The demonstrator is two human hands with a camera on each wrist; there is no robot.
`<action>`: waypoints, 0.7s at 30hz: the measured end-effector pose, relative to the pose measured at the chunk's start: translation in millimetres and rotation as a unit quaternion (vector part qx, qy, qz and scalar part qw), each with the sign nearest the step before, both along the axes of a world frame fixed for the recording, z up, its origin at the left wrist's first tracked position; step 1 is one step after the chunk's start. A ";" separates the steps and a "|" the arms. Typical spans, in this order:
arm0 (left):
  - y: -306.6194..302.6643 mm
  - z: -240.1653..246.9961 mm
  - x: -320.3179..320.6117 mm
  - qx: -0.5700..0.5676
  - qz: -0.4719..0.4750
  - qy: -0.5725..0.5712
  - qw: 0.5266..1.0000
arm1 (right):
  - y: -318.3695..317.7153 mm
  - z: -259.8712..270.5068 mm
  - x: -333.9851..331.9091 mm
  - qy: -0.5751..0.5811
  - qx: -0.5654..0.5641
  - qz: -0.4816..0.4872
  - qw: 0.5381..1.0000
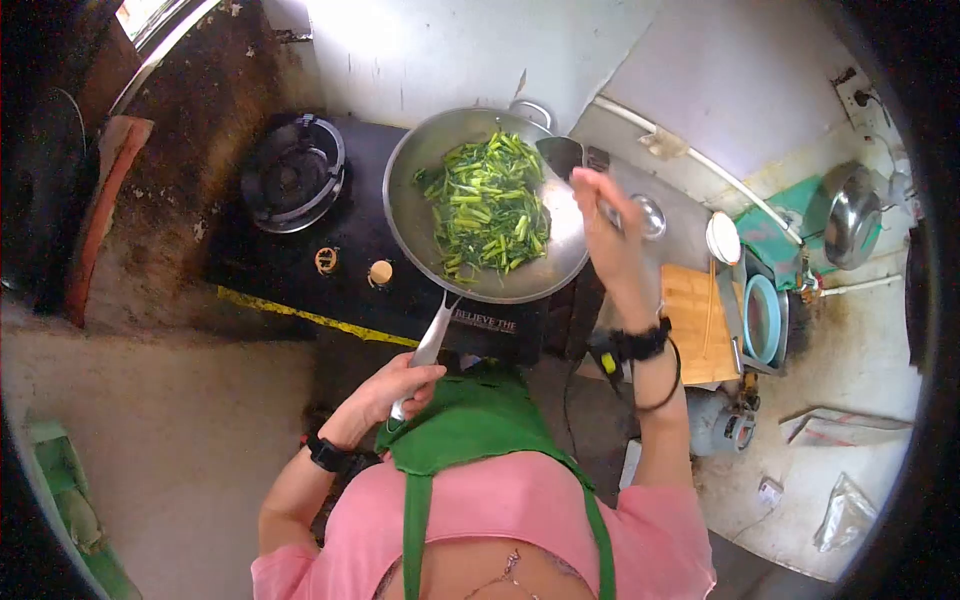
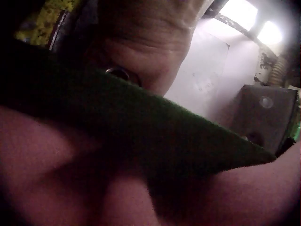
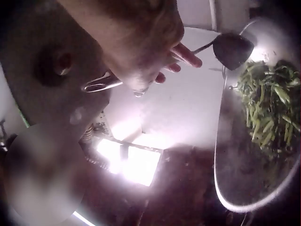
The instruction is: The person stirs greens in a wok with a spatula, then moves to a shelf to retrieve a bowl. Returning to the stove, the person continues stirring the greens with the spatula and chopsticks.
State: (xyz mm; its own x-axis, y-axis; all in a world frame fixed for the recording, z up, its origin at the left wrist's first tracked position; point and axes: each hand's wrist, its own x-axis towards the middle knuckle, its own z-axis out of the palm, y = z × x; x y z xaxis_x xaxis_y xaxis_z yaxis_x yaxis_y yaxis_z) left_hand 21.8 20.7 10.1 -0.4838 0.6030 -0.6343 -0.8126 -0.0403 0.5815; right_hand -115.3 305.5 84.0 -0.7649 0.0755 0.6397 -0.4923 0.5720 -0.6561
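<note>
Silvery metal is seen in the wide wok [image 1: 408,200], set over the right side of a black stove [image 1: 365,165], with chopped leafy greens [image 1: 490,205] heaped across its middle. The wok's long handle [image 1: 432,338] is gripped by the left hand [image 1: 395,388], the thumb laid along its top. By the right hand [image 1: 612,225], raised beside the wok's right rim, a spatula [image 1: 560,155] is grasped; in the right wrist view its shaft is seen passing through the hand, and its dark blade is held at the rim, near the greens.

On the stove's front, below the wok, the white words "BELIEVE THE" [image 1: 485,320] can be read. Along the same edge a yellow strip [image 1: 300,315] is fixed, its markings too small to be made out. Two round knobs [image 1: 381,272] are mounted beside the bare left burner [image 1: 295,172]. At the right, chopsticks [image 1: 711,310] are laid on a wooden board [image 1: 685,315], near a light-blue basin [image 1: 762,318]. A green apron [image 1: 470,420] is worn over a pink top [image 1: 490,490].
</note>
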 end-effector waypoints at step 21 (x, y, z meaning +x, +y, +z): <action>-2.4 -8.1 0.0 0.010 -0.003 -0.034 0.999 | -46.1 -43.6 -28.8 -0.167 -0.370 0.191 0.894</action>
